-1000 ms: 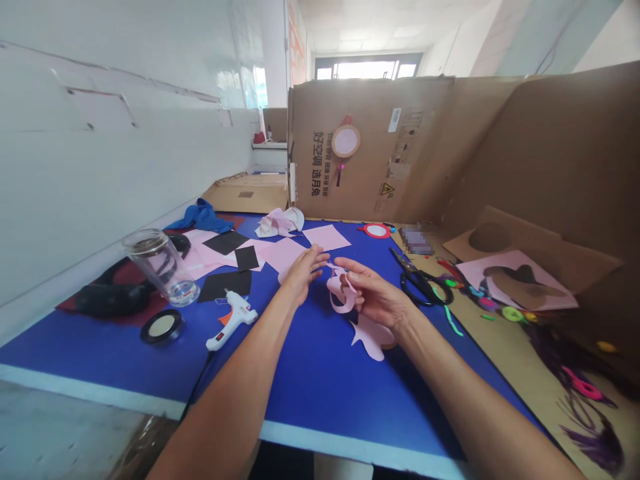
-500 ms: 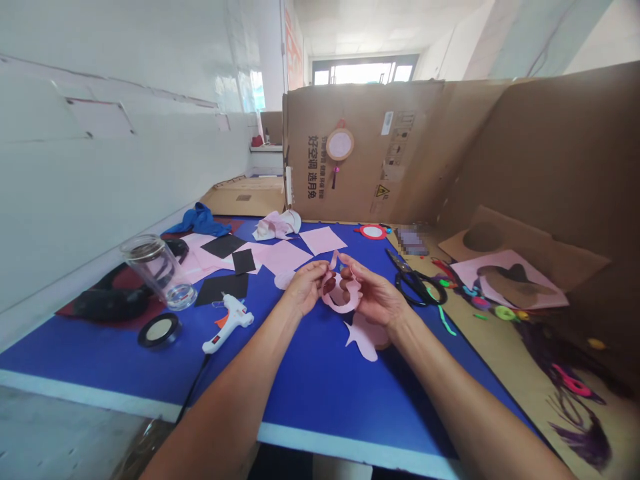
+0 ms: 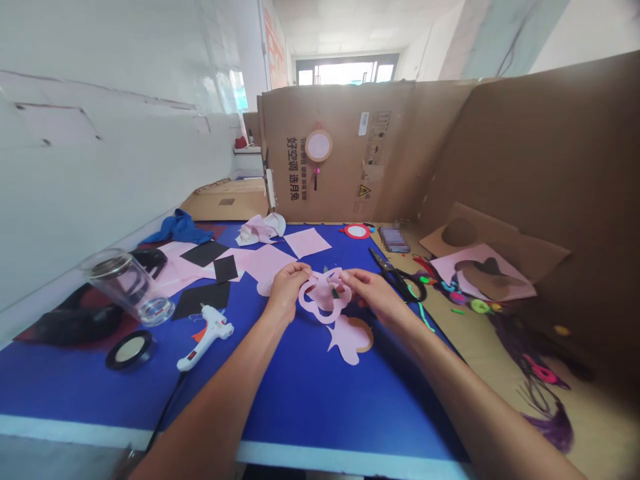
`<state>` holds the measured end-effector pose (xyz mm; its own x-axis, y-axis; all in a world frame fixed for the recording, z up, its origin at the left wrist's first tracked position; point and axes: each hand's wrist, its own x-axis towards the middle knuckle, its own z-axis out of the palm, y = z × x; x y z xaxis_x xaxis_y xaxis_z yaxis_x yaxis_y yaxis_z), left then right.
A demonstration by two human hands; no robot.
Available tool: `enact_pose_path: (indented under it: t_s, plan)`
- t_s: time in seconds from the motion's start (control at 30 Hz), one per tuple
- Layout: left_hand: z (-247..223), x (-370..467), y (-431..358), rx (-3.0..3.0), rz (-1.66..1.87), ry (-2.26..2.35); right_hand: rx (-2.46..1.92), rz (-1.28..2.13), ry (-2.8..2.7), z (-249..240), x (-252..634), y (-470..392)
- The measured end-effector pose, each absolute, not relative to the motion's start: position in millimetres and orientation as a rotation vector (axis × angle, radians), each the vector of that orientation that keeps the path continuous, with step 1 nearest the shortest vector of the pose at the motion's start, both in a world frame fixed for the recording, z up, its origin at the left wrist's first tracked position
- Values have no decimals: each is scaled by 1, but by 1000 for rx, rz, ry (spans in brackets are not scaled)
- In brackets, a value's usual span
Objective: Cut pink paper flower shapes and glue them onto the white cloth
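Note:
Between my hands hangs a pink paper cutout (image 3: 325, 312), a scalloped, flower-like ring with an open middle. My left hand (image 3: 289, 288) pinches its upper left edge. On the other side, my right hand (image 3: 373, 291) pinches its upper right edge between thumb and fingers. Just below, a pink paper shape (image 3: 347, 340) with pointed and rounded edges lies on the blue table, a brown round piece (image 3: 366, 335) showing at its right. Black-handled scissors (image 3: 400, 279) rest beyond my right hand.
At left are a white glue gun (image 3: 206, 337), a roll of tape (image 3: 129, 351) and a glass jar (image 3: 125, 287). Pink sheets (image 3: 270, 262) and black squares (image 3: 205, 300) lie behind. Cardboard walls (image 3: 345, 187) stand at the back and right; purple tassels (image 3: 550, 423) lie at right.
My hands have spread the pink cutout flatter and opened its ring outward. My right hand now holds it by the upper right edge. The whole view has shifted slightly.

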<state>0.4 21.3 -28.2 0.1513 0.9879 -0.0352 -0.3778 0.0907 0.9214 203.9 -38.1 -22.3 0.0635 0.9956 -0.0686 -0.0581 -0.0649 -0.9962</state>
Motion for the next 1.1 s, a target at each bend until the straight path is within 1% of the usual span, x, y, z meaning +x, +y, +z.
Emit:
enact_pose_path:
  t_s: [0.2,0.53,0.77,1.1]
  plan:
    - [-18,17,20,986,1114,886,-1230,1113,-1088,-20,209,-33]
    - [-15,25,15,999,898,851,-1202,1117,-1014,-25,219,-36]
    - [-17,21,7,1028,973,798,-1184,1172,-1034,-23,210,-39]
    - [-23,23,3,1052,945,855,-1180,1170,-1045,-23,209,-41]
